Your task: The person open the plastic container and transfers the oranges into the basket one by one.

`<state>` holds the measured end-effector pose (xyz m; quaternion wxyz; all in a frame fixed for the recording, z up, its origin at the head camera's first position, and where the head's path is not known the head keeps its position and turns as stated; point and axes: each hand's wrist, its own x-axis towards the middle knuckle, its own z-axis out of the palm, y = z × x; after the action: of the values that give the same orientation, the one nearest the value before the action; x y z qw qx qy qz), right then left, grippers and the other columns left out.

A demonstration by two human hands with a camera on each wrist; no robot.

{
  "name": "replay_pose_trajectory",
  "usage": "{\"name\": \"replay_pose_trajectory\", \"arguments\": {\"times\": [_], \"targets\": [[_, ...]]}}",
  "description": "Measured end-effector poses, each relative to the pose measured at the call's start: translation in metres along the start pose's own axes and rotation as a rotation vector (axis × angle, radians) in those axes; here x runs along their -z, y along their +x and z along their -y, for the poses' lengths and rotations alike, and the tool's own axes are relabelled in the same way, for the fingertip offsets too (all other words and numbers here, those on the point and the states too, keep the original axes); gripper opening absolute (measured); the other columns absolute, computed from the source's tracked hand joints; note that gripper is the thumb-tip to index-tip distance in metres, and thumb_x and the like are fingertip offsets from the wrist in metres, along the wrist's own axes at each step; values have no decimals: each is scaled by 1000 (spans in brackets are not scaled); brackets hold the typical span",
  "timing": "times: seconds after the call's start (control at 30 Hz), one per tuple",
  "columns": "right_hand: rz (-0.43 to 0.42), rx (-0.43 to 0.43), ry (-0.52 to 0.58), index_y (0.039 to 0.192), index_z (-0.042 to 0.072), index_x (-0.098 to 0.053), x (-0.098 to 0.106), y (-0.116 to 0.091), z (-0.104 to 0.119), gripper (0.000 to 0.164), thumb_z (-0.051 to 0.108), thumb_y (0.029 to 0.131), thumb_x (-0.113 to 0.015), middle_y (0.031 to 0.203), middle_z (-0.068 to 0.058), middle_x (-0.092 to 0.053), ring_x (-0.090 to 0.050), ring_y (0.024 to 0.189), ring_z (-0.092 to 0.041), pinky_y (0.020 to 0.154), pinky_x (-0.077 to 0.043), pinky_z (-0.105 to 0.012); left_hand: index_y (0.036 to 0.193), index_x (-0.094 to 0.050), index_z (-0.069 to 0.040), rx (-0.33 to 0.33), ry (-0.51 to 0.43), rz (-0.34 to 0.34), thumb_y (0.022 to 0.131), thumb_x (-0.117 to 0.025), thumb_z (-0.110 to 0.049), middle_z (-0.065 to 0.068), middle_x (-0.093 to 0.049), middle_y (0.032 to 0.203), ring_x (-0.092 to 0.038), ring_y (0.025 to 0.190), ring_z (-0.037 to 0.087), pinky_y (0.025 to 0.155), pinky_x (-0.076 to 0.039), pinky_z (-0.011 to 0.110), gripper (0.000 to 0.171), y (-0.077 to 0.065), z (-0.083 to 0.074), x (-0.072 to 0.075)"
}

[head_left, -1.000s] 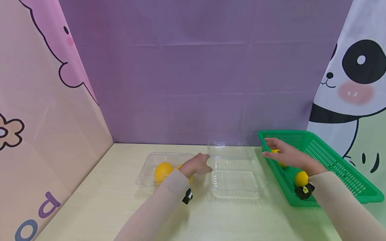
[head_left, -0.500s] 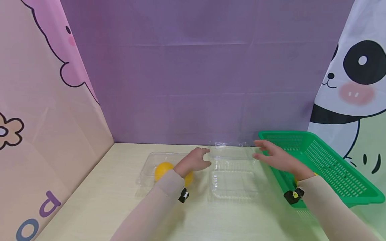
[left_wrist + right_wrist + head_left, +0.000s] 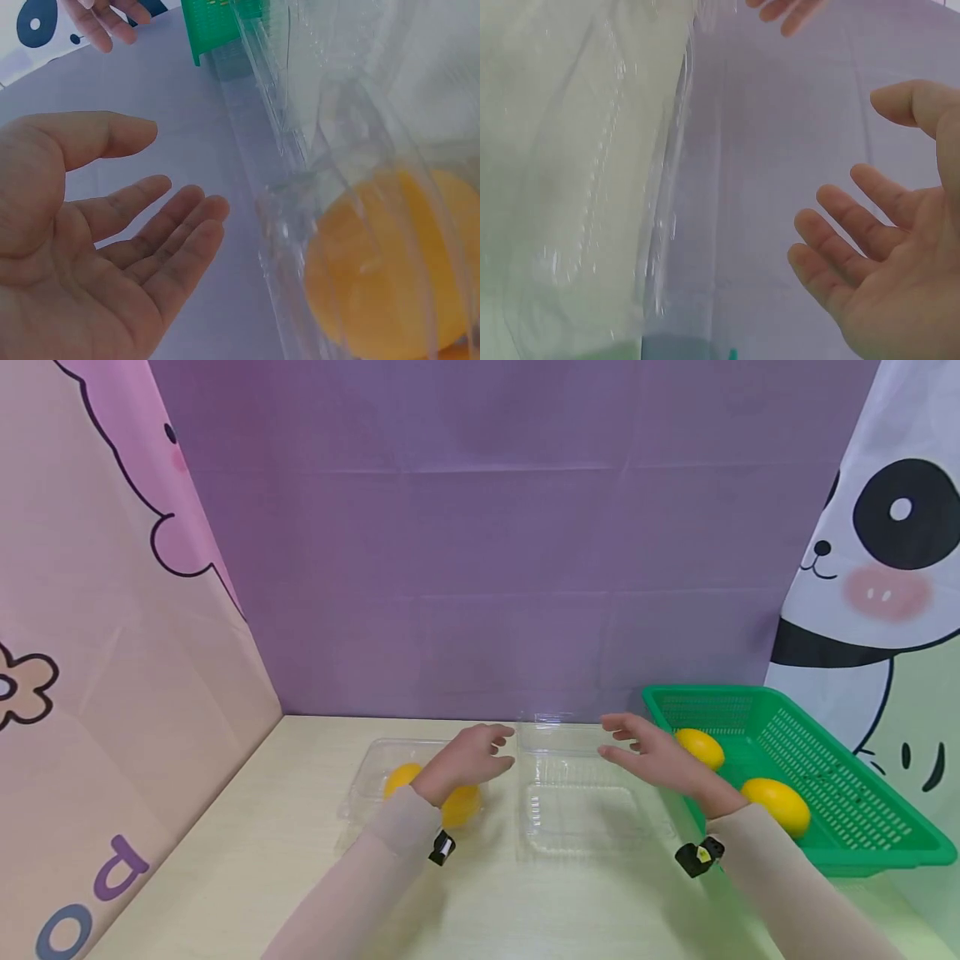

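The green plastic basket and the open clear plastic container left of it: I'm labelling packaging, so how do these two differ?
The green plastic basket is opaque with slotted walls; the open clear plastic container is see-through.
The basket looks larger and deeper; the container is smaller and shallower.
The basket holds two yellow oval fruits; no fruit shows in the container, whose back half is opened out behind it.
Both are open on top.

Left of the green basket (image 3: pixel 832 768) lies an open clear plastic container (image 3: pixel 581 818), and farther left another container (image 3: pixel 370 777) holding two yellow fruits (image 3: pixel 460 807).
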<state>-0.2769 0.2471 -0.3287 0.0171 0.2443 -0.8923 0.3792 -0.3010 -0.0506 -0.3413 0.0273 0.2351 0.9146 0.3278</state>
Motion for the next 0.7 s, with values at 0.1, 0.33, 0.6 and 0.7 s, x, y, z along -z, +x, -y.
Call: {"name": "replay_pose_trajectory", "arguments": {"times": [0.1,0.33,0.6,0.7], "targets": [[0,13,10,144,-2,-45,-8,3,0,52,26,103,-59,144,-21,-48,-47,127,-41,106,-38,-60,141,-54,1,10,-3,-11,96,-62,-13,17,-61,134,-58,121,31,102,-48,45,47,-3,1,3],[0,42,36,142,-1,-48,-26,10,0,49,25,102,-60,142,-19,-51,-51,125,-38,106,-41,-57,140,-55,0,15,-13,-30,96,-62,-13,19,-61,131,-60,119,32,101,-49,45,46,-8,6,7],[6,37,78,142,1,-49,-48,21,6,50,27,101,-62,142,-16,-52,-51,124,-36,106,-40,-58,138,-58,-2,27,-13,-55,97,-63,-13,16,-63,128,-62,115,31,100,-50,44,43,-13,12,11],[7,28,98,141,2,-50,-56,25,12,49,26,100,-63,141,-15,-53,-52,124,-35,107,-40,-58,137,-59,-2,28,-15,-67,97,-63,-13,15,-64,128,-62,114,30,100,-50,43,42,-15,15,13]]}}
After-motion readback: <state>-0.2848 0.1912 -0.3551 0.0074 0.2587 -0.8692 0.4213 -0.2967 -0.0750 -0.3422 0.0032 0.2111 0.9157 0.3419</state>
